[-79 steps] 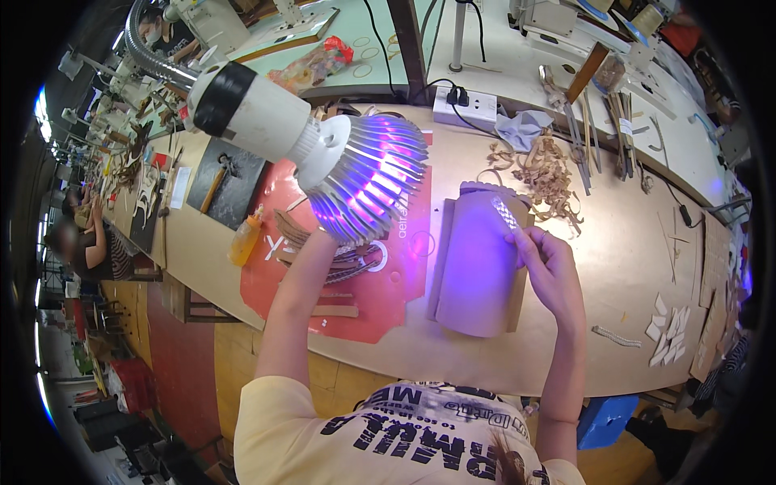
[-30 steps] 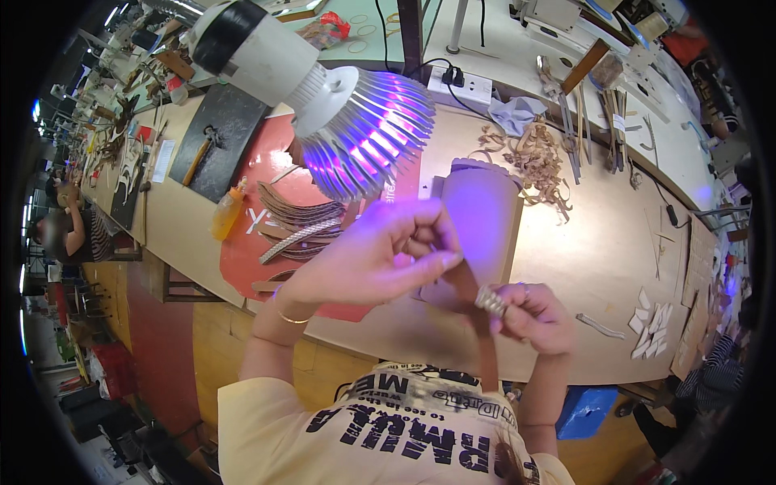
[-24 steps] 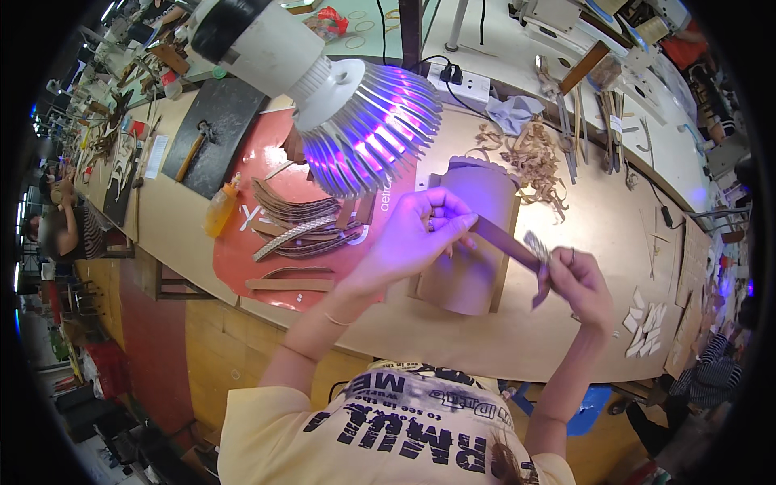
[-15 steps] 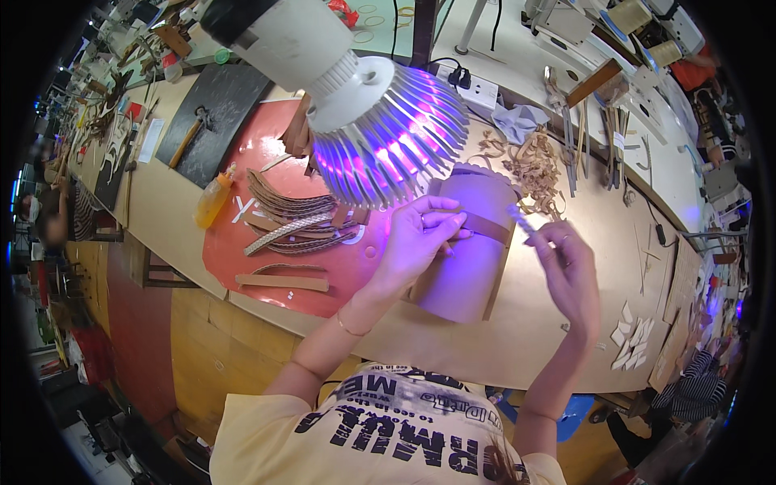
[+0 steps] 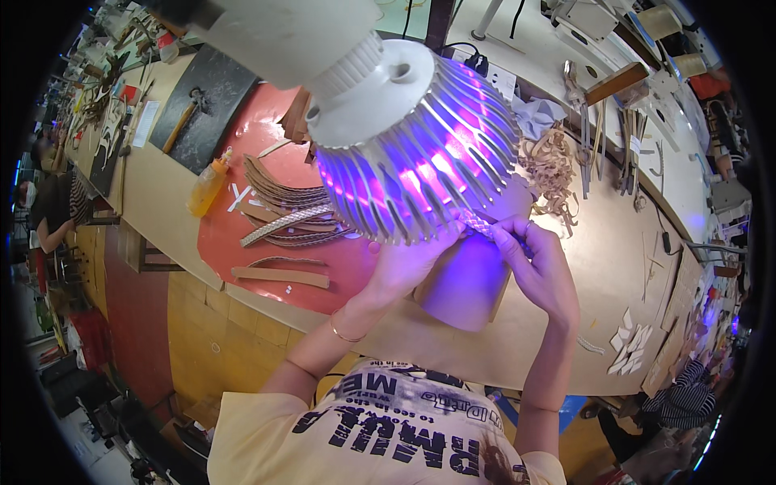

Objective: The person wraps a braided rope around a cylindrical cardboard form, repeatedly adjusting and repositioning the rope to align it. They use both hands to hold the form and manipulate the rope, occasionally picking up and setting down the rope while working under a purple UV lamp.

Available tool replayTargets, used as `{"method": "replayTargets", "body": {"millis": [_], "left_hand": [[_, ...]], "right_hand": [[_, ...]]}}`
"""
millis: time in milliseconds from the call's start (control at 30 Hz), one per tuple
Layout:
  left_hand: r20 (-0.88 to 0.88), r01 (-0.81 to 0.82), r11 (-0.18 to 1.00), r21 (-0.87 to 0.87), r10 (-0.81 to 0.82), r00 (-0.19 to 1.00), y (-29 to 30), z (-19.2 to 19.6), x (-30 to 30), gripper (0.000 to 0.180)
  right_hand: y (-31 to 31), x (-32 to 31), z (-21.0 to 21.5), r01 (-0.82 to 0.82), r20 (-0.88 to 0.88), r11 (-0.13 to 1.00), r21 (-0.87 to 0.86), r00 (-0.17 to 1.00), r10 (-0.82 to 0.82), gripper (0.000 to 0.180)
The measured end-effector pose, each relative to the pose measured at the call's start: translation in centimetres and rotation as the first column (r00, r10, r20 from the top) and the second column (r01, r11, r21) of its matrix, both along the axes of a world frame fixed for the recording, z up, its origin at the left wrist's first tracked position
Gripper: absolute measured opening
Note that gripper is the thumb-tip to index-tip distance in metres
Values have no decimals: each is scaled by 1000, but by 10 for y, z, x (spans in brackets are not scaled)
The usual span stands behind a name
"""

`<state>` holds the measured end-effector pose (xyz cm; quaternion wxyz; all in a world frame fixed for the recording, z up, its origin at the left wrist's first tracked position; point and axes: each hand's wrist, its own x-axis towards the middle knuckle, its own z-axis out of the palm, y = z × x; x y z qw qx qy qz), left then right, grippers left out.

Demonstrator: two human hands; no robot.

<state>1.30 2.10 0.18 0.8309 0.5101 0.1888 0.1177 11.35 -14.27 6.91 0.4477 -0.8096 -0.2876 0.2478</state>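
My right hand (image 5: 537, 263) pinches a short braided strap (image 5: 478, 224) between thumb and fingers. At the strap's other end my left hand (image 5: 411, 263) is closed, its thumb tip against the strap; the lamp hides most of its fingers. Below both hands lies a brown rounded form (image 5: 461, 291), like a curved sheet or cylinder, lit violet. A large finned lamp (image 5: 424, 153) glowing purple hangs over it and covers its upper part.
Left of my hands, braided straps (image 5: 287, 222) and flat brown strips (image 5: 283, 276) lie on a red mat (image 5: 323, 301). An orange bottle (image 5: 210, 187) and a hammer (image 5: 184, 125) on a black slab are farther left. Brown shavings (image 5: 551, 174) and white pieces (image 5: 629, 343) lie right.
My right hand has moved left and brought the braided strap to my left hand over the brown form. The lamp appears larger and now covers my left fingers.
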Motion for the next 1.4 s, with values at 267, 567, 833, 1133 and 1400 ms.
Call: {"method": "replayTargets", "body": {"millis": [267, 567, 833, 1133, 1400], "left_hand": [[-13, 48, 808, 587, -49, 999, -1, -24, -6, 48], [-23, 26, 330, 944, -12, 1000, -5, -54, -5, 47], [-40, 36, 315, 948, 7, 999, -2, -34, -4, 47], [-1, -27, 989, -148, 27, 1000, -1, 15, -1, 49], [30, -26, 985, -169, 32, 999, -1, 17, -1, 50]], "right_hand": [[2, 4, -2, 1, -45, 1000, -9, 999, -1, 20], [0, 0, -2, -24, 28, 998, -60, 999, 26, 18], [-2, -1, -13, 13, -44, 990, 141, 999, -7, 16], [2, -2, -10, 54, -20, 997, 53, 998, -53, 17], [1, -2, -9, 48, -18, 998, 31, 999, -48, 19]]}}
